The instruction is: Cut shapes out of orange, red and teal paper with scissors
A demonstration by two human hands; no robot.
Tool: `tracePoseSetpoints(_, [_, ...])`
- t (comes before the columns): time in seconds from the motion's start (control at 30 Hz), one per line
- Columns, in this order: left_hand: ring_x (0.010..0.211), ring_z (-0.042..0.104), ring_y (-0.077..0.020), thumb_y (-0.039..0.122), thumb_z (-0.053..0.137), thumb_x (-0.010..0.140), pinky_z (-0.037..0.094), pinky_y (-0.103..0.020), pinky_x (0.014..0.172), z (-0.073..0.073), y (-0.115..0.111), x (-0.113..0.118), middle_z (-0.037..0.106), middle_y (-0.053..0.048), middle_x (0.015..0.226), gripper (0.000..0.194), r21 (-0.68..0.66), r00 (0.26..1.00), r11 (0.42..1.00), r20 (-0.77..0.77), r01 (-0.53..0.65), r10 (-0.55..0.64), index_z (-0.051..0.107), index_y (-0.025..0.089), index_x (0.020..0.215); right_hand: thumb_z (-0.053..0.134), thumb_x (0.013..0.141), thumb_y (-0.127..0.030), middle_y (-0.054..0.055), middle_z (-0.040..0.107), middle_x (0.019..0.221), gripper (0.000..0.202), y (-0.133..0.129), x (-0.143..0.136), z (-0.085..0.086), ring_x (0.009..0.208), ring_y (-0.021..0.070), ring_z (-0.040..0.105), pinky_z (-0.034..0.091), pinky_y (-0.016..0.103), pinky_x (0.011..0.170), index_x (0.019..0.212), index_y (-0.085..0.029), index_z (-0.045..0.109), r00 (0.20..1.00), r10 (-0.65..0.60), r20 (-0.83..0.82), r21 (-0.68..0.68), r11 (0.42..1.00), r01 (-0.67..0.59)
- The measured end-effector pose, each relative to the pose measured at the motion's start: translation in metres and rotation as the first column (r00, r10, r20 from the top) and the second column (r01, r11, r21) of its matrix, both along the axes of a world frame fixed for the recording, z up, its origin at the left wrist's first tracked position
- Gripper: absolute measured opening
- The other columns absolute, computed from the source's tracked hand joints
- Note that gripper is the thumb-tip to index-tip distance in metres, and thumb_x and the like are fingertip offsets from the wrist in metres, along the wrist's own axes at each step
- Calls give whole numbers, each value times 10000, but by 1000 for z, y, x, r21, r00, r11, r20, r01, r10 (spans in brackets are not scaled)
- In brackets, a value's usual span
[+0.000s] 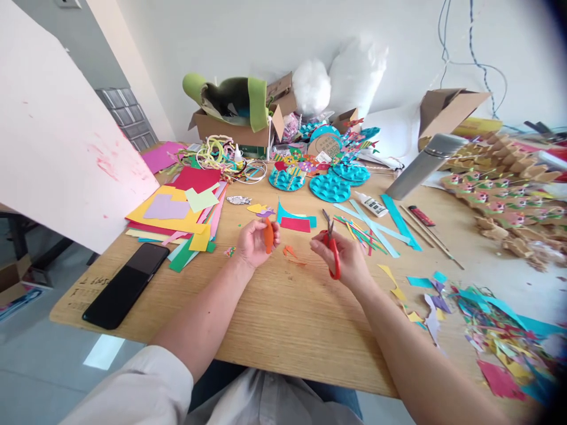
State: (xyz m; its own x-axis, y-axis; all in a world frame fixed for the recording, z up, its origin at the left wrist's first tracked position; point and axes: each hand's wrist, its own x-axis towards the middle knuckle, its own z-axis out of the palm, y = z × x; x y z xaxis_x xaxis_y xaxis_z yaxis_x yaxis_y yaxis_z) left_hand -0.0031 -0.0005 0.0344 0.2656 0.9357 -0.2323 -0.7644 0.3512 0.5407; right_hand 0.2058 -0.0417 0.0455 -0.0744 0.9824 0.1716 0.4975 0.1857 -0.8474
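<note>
My left hand (256, 243) is closed on a small orange paper piece (268, 236), held upright above the table. In my right hand (348, 257) are red-handled scissors (333, 251), their dark blades pointing up and away from me. Orange paper scraps (290, 252) lie on the wood between my hands. Just beyond them are a red paper rectangle (296, 224) and a blue paper piece (287, 211). Yellow and purple paper shapes (260, 209) rest behind my left hand.
At the left lie a phone (126, 286) and a stack of coloured paper (166, 206). A glue bottle (371, 204), a grey flask (420, 168) and paper strips (376, 227) are at the right. Blue decorated discs (330, 188) stand at the back, paper scraps (500, 336) at front right.
</note>
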Motion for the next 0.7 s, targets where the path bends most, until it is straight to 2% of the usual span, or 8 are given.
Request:
tracePoseSetpoints(0.07, [580,530,-106,167,590,630,426,-224,534,2,1,-4,600,-31,687,41,3,998,999,55,-41,40,569,167,665,638,879,-425,110,743,1007,233,-2,-4,-4,944,261,695,515,390,863,943,-201,637,981,125,148,143,979,-146])
tracePoseSetpoints(0.13, [590,521,-105,167,594,635,418,-224,538,3,3,-8,590,-32,691,39,18,993,997,87,-76,74,560,169,654,591,911,-310,148,718,1146,137,-2,-11,-10,1083,278,672,493,412,934,983,-195,605,922,283,263,192,922,-337])
tracePoseSetpoints(0.23, [590,509,-99,159,588,633,410,-216,539,3,5,-12,582,-28,684,35,10,987,996,140,-86,84,555,165,644,580,881,-219,175,692,1157,75,0,-22,-16,1166,297,624,422,455,1042,944,-182,571,783,400,477,217,809,-546])
tracePoseSetpoints(0.3, [587,511,-98,158,581,628,408,-213,534,3,6,-13,584,-28,678,28,-9,984,997,158,-82,82,557,162,643,578,867,-199,145,705,1005,48,0,-27,-17,1046,275,657,411,465,1051,908,-182,562,707,420,569,173,779,-602])
tracePoseSetpoints(0.4, [566,525,-106,161,572,622,409,-220,526,1,7,-12,597,-22,657,52,-34,995,997,68,-74,76,555,171,671,573,856,-184,131,688,973,73,-6,-23,-12,1002,268,645,435,466,1019,928,-182,567,648,432,627,119,769,-628])
tracePoseSetpoints(0.5, [544,557,-127,173,590,616,414,-233,512,-3,6,-7,631,-25,636,104,-16,992,999,-117,-46,44,547,183,710,549,860,-160,110,688,938,82,-26,4,-5,979,258,646,457,450,994,924,-203,577,653,432,622,102,782,-615])
tracePoseSetpoints(0.63, [542,607,-146,219,676,594,452,-243,524,-9,1,3,664,-35,620,188,70,944,993,-324,92,-65,557,171,731,541,881,-168,102,703,927,83,-62,65,0,940,260,671,490,447,947,925,-216,592,670,357,651,40,865,-500])
tracePoseSetpoints(0.7, [572,645,-169,251,723,583,467,-249,536,-11,-3,8,662,-29,611,241,83,917,981,-376,177,-133,556,171,738,589,881,-249,126,712,962,70,-71,90,4,911,284,676,532,429,817,939,-216,610,688,263,677,53,914,-402])
